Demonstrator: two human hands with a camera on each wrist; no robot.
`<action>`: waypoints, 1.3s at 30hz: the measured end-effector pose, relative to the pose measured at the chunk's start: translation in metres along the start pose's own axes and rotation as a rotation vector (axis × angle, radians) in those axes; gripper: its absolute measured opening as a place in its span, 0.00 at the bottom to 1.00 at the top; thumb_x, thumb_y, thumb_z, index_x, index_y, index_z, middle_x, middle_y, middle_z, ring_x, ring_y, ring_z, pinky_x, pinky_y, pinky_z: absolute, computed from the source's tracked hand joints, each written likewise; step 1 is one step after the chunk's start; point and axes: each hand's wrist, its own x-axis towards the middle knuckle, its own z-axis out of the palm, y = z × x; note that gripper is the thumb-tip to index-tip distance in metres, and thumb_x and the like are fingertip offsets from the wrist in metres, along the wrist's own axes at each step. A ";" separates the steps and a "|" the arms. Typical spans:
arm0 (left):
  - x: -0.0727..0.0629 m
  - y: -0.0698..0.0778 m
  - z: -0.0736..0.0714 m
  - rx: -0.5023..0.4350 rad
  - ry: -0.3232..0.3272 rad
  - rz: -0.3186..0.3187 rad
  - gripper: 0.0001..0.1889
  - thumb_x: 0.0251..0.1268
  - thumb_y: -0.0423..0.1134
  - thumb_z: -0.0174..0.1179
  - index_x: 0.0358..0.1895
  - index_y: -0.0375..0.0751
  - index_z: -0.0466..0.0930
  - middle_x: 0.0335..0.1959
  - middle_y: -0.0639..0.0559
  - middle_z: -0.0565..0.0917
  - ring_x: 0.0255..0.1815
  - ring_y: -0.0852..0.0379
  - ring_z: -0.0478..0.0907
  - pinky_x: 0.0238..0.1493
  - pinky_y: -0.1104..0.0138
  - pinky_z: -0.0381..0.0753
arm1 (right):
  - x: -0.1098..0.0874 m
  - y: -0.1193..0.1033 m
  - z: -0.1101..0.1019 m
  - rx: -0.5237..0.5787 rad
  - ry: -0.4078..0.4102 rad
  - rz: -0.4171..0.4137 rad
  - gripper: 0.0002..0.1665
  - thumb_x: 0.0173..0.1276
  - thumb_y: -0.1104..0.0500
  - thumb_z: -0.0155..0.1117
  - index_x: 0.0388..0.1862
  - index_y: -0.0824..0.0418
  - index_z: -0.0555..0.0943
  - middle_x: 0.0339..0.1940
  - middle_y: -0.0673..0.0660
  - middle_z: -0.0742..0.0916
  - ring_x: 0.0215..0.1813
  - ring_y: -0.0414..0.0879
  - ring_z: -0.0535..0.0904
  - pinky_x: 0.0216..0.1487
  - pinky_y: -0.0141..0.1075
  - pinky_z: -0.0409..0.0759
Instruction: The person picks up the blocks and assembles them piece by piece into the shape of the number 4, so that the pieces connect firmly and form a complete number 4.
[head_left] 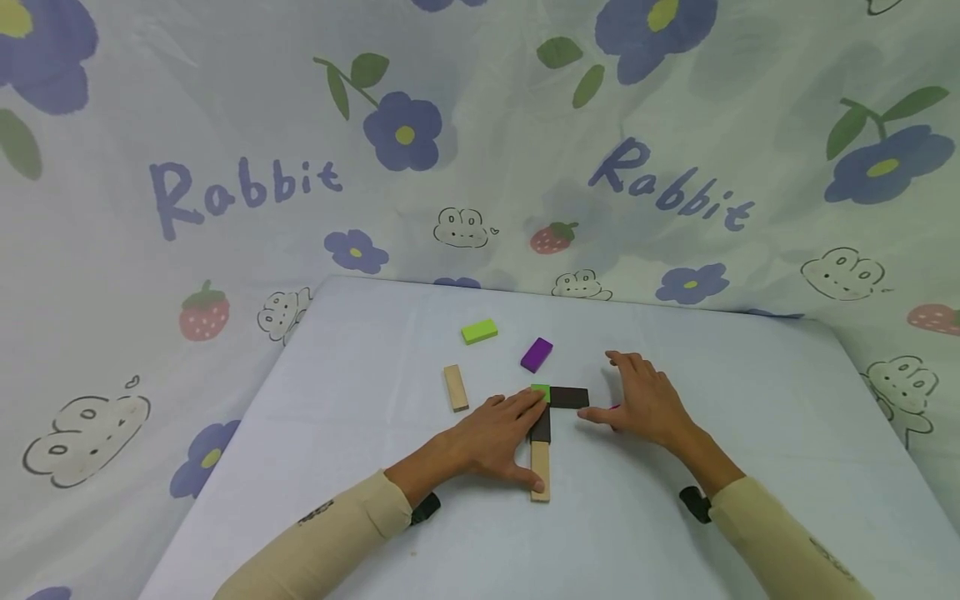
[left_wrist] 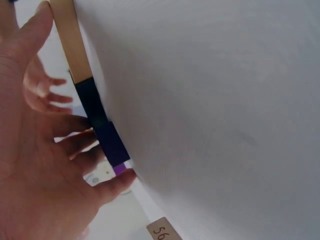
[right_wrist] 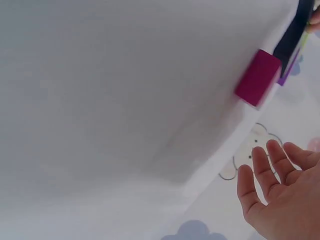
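Observation:
A row of blocks runs away from the person: a plain wooden block (head_left: 540,473) nearest, then a dark block (head_left: 540,429), then a green block (head_left: 540,389) at the far end. From the green one a black block (head_left: 569,397) extends to the right. My left hand (head_left: 491,437) spans the row with fingers stretched, its thumb on the wooden block and its fingertips at the green block. Apart from the row, my right hand (head_left: 648,404) hovers with spread fingers and holds nothing. Beneath it lies a magenta block (right_wrist: 259,77), mostly hidden in the head view.
Beyond the left hand lies another wooden block (head_left: 456,388). Farther back are a lime block (head_left: 480,332) and a purple block (head_left: 537,355). A wooden block marked 56 (left_wrist: 162,230) shows in the left wrist view. A printed curtain (head_left: 495,167) hangs behind the white table (head_left: 337,400).

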 end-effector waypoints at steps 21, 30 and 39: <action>0.000 0.001 -0.001 0.045 -0.014 -0.012 0.61 0.54 0.79 0.57 0.82 0.40 0.49 0.83 0.49 0.49 0.82 0.54 0.46 0.76 0.52 0.57 | 0.051 -0.027 -0.016 -0.020 -0.038 -0.009 0.66 0.51 0.24 0.72 0.76 0.66 0.63 0.68 0.71 0.74 0.65 0.67 0.72 0.64 0.64 0.70; 0.000 0.000 -0.001 0.035 -0.009 -0.009 0.61 0.54 0.79 0.58 0.82 0.41 0.49 0.83 0.49 0.49 0.82 0.54 0.46 0.76 0.53 0.57 | 0.065 -0.032 -0.016 -0.007 -0.062 -0.012 0.66 0.51 0.25 0.72 0.76 0.66 0.63 0.69 0.70 0.74 0.65 0.66 0.73 0.63 0.63 0.72; 0.000 0.000 0.001 0.038 -0.011 -0.002 0.61 0.54 0.80 0.57 0.82 0.40 0.50 0.83 0.48 0.49 0.82 0.54 0.47 0.76 0.53 0.57 | 0.076 -0.038 -0.009 -0.004 -0.098 0.015 0.66 0.52 0.25 0.72 0.76 0.67 0.63 0.70 0.70 0.74 0.65 0.67 0.73 0.60 0.63 0.74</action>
